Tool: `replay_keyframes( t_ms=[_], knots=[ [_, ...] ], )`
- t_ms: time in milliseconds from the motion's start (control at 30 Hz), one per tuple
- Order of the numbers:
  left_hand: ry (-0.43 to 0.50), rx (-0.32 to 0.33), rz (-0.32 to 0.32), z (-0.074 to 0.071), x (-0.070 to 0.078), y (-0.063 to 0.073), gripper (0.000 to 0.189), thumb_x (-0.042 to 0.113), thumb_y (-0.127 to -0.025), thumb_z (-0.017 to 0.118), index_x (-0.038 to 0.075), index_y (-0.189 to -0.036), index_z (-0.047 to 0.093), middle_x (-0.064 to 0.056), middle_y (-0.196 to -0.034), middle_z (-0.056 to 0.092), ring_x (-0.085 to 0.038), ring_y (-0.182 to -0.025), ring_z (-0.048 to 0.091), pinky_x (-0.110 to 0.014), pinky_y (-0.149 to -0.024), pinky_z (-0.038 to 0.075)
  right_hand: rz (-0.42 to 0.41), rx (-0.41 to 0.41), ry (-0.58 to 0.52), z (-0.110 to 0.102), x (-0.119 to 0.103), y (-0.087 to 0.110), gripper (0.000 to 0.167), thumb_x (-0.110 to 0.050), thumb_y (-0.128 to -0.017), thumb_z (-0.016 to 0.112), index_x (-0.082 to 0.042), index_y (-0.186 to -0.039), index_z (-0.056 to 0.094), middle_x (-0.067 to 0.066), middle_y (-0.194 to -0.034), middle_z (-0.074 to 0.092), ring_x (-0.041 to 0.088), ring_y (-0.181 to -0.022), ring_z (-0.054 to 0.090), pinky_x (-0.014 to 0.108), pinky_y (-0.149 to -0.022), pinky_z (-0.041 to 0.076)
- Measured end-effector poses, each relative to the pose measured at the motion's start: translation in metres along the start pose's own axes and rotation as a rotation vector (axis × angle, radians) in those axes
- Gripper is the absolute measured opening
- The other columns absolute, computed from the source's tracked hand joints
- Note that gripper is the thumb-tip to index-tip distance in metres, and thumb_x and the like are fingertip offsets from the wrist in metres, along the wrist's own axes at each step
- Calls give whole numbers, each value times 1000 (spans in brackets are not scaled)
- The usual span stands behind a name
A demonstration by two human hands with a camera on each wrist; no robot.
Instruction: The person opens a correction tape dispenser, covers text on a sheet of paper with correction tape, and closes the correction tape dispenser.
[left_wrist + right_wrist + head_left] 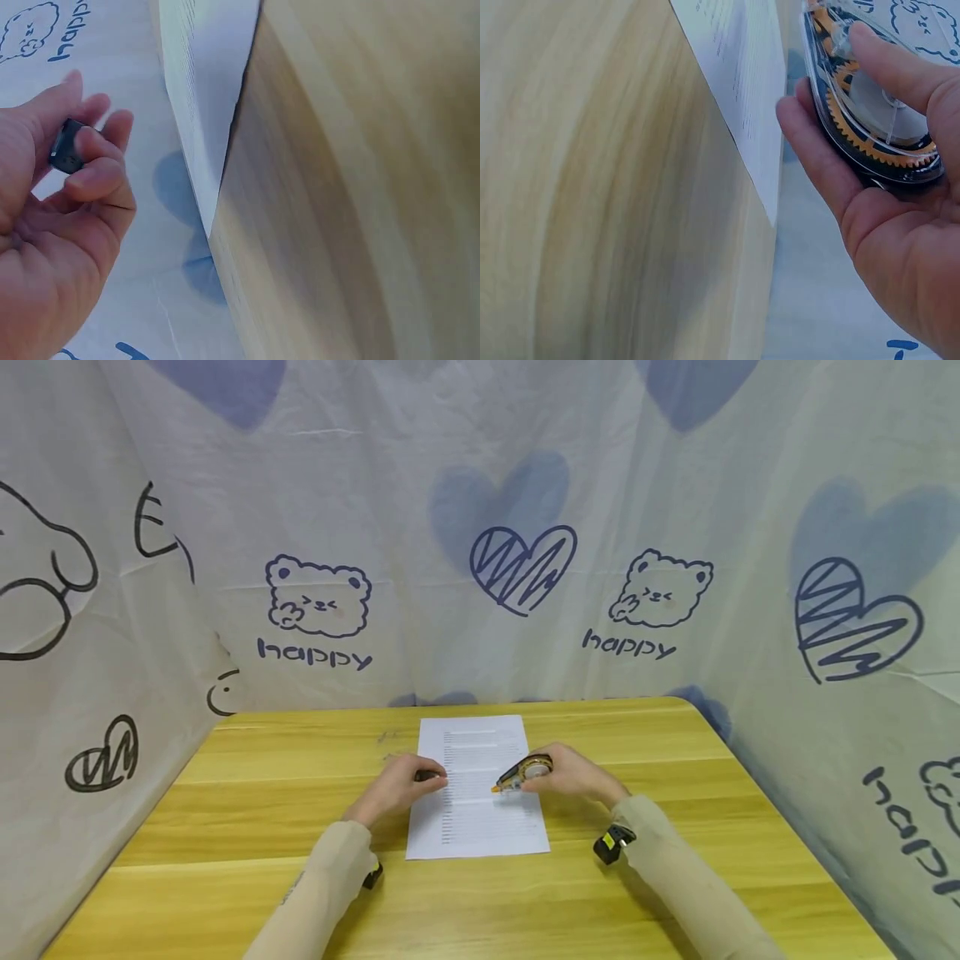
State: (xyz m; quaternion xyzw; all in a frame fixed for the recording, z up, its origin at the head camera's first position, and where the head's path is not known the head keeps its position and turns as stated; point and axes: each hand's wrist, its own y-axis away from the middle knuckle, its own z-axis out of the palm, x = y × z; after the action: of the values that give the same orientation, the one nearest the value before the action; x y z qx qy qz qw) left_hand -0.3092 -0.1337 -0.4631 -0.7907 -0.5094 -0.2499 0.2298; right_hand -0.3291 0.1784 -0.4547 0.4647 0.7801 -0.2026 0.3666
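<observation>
My right hand grips a correction tape dispenser with a clear case, a black edge and orange gears inside. Its orange tip points left and down over a printed sheet of paper. In the right wrist view, the thumb lies on the clear side of the dispenser and the fingers lie along the black side. Between thumb and fingers of my left hand is a small dark cap, held over the sheet's left edge. Fingers hide part of that cap.
The paper lies flat on a yellow wood-grain table, its printed lines running across. A white curtain with hearts and bear drawings stands behind and at both sides. Each wrist carries a small black camera.
</observation>
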Motion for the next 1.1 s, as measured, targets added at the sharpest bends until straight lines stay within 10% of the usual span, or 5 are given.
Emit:
replay_keyframes(
  t_ms=[300, 833, 1100],
  knots=[
    [101, 4, -61, 2, 9, 0, 28, 20, -90, 72, 11, -116, 74, 0, -99, 74, -14, -73, 64, -24, -62, 51, 30, 75, -42, 2, 1, -4, 33, -29, -83, 79, -12, -110, 70, 2, -95, 71, 17, -82, 64, 31, -74, 55],
    [204, 306, 114, 14, 24, 2, 25, 11, -88, 73, 7, -113, 70, -9, -100, 74, -17, -81, 68, -22, -69, 56, 28, 150, -154, 9, -7, -12, 34, -31, -81, 81, -14, -109, 71, 2, -101, 72, 17, -93, 67, 35, -86, 56],
    [218, 356, 204, 22, 40, 2, 27, 8, -88, 73, 2, -114, 72, -10, -101, 71, -18, -84, 71, -21, -73, 58, 0, 146, -169, 9, -14, -11, 37, -33, -83, 79, -13, -113, 69, 3, -103, 71, 18, -94, 66, 36, -87, 56]
  ],
)
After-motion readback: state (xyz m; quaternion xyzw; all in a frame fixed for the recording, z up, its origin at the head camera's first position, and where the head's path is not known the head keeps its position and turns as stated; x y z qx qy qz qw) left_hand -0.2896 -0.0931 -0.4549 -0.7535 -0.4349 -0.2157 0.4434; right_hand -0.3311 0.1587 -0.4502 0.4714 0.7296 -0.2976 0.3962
